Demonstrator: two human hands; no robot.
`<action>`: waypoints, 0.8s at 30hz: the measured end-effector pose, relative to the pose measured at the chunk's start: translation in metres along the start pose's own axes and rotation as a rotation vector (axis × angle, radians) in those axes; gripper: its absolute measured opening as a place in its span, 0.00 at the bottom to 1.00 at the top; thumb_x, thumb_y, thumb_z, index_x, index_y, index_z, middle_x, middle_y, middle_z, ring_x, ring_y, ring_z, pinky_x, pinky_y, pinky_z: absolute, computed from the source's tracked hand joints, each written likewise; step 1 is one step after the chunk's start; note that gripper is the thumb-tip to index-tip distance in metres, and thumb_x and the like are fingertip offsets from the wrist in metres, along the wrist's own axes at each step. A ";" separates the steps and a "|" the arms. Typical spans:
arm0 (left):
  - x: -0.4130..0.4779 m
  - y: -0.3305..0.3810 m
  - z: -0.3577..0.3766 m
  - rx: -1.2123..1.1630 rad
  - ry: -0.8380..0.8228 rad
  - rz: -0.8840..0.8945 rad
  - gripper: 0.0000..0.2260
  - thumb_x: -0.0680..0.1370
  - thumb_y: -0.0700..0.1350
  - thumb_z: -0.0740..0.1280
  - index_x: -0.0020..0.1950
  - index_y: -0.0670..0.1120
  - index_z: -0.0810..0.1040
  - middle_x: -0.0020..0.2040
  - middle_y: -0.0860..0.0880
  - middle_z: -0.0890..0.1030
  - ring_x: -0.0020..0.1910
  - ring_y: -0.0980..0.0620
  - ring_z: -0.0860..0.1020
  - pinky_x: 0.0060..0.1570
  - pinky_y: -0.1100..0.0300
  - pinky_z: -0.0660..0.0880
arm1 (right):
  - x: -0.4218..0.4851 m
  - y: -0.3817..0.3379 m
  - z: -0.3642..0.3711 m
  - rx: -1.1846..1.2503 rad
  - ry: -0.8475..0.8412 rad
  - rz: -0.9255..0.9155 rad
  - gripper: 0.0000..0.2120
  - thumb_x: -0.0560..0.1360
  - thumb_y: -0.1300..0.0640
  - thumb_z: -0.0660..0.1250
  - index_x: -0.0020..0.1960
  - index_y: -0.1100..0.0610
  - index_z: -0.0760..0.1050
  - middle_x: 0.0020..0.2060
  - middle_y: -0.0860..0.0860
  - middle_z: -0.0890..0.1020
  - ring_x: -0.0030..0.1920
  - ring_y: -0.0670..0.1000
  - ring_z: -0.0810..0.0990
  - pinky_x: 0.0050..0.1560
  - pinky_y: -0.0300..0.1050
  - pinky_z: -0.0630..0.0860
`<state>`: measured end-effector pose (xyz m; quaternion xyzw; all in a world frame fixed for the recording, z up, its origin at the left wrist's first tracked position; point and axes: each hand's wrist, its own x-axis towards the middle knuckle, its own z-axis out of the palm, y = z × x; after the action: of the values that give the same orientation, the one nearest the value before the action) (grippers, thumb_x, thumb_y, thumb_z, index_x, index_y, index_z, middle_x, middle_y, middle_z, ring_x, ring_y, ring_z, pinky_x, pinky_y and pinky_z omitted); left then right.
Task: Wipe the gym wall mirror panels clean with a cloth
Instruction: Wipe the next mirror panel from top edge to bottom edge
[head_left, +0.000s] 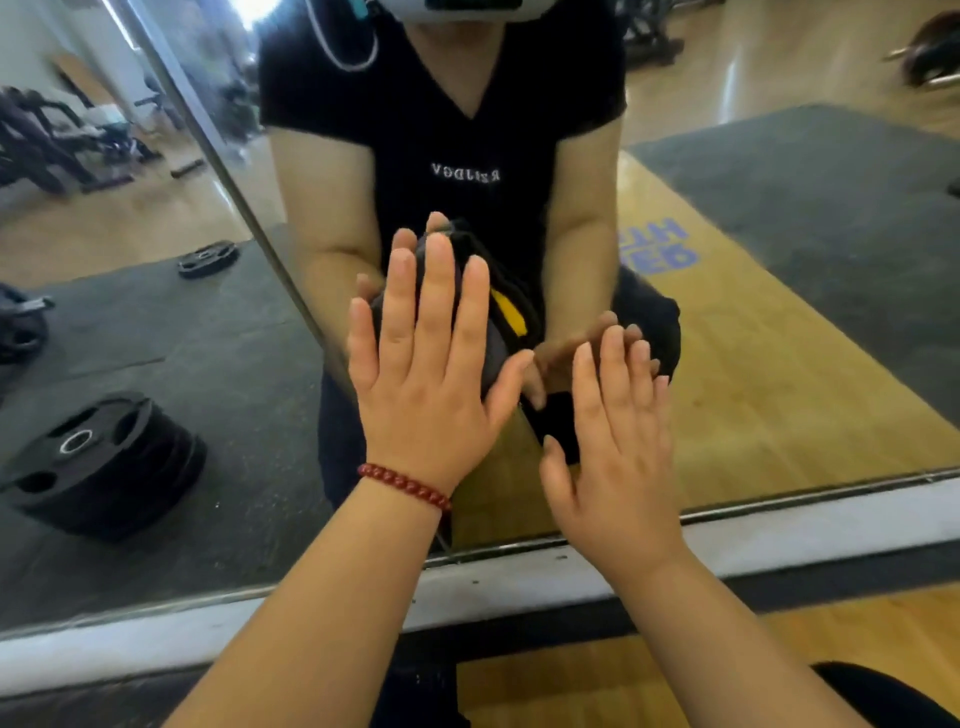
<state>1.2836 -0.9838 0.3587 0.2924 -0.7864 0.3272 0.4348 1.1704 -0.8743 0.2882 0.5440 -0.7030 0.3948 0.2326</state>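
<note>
While both bare forearms reach forward, the left hand (421, 374), fingers straight and spread, presses a dark folded cloth (493, 312) flat on the glossy mirror (779, 312); right of the cloth, the right hand (618, 441) lies flat, holding nothing.

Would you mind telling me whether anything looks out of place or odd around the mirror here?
Weight plates lie loose in the reflection: a stack and a single plate on the dark mat. The left hand presses the dark cloth flat to the mirror; the right hand holds nothing.
</note>
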 end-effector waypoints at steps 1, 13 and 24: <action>-0.014 0.002 0.006 0.017 -0.017 0.024 0.36 0.82 0.62 0.57 0.81 0.46 0.45 0.81 0.45 0.42 0.79 0.49 0.38 0.76 0.48 0.37 | -0.001 0.002 -0.001 0.003 0.001 0.018 0.41 0.75 0.57 0.64 0.81 0.59 0.46 0.80 0.52 0.41 0.80 0.58 0.44 0.79 0.59 0.46; -0.042 0.023 0.027 -0.031 0.066 -0.078 0.36 0.82 0.62 0.56 0.81 0.47 0.41 0.80 0.48 0.35 0.79 0.48 0.37 0.76 0.47 0.36 | -0.014 0.010 0.005 0.098 -0.029 0.067 0.41 0.77 0.58 0.64 0.81 0.54 0.42 0.80 0.52 0.42 0.80 0.58 0.41 0.78 0.60 0.47; -0.139 0.034 0.053 -0.037 -0.090 0.000 0.34 0.83 0.59 0.55 0.81 0.45 0.43 0.81 0.44 0.38 0.79 0.46 0.38 0.76 0.46 0.38 | -0.035 0.009 0.011 0.063 -0.130 0.134 0.42 0.75 0.57 0.65 0.80 0.53 0.44 0.80 0.49 0.39 0.80 0.57 0.39 0.78 0.57 0.50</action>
<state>1.2949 -0.9792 0.2061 0.2987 -0.8110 0.2991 0.4044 1.1735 -0.8618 0.2524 0.5274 -0.7386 0.3950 0.1423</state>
